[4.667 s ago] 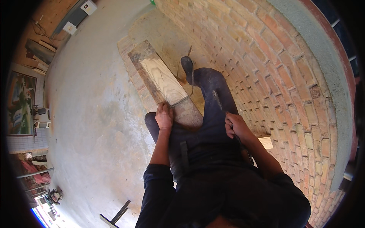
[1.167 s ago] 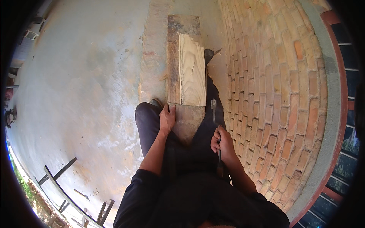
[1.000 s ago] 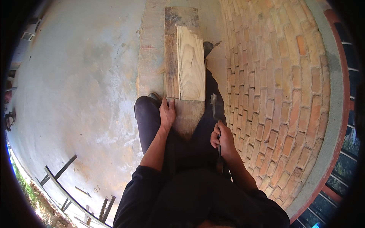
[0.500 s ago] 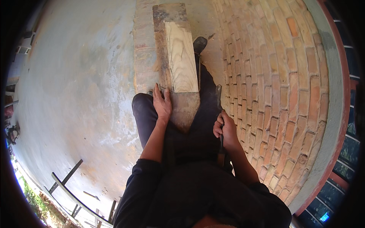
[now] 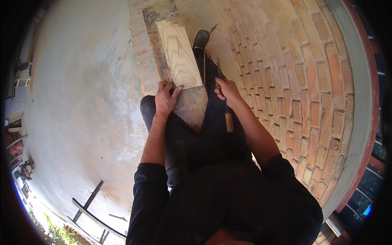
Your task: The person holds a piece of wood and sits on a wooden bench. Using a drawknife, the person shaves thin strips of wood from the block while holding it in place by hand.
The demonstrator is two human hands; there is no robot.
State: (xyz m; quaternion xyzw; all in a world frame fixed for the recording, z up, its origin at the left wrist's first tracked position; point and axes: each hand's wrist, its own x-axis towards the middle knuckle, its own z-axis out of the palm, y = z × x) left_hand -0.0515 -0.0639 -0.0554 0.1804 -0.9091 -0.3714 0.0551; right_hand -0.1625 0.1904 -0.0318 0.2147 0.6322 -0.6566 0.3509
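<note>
A pale wooden board (image 5: 179, 53) with visible grain lies on a longer, dark, worn plank (image 5: 153, 43). The plank's pointed near end (image 5: 192, 108) reaches between my legs. My left hand (image 5: 165, 100) is at the near left corner of the pale board, thumb on its end and fingers curled by the plank's left edge. Closed around the metal shaft of what looks like a chisel (image 5: 228, 121) is my right hand (image 5: 227, 92), over my right thigh. The wooden handle points back toward me, and the dark, narrow blade points away. The chisel is apart from the board.
My dark shoe (image 5: 201, 39) is right of the plank, with a thin cord (image 5: 204, 67) hanging beside it. A brick-paved strip (image 5: 302, 94) runs along the right, bordered by a grey kerb (image 5: 353, 81). Smooth concrete (image 5: 85, 94) spreads left. A dark metal frame (image 5: 92, 200) stands lower left.
My right hand has moved forward and inward with the chisel, toward the board. My left fingers, stretched out before, are now curled at the board's corner. The whole view has shifted and tilted slightly.
</note>
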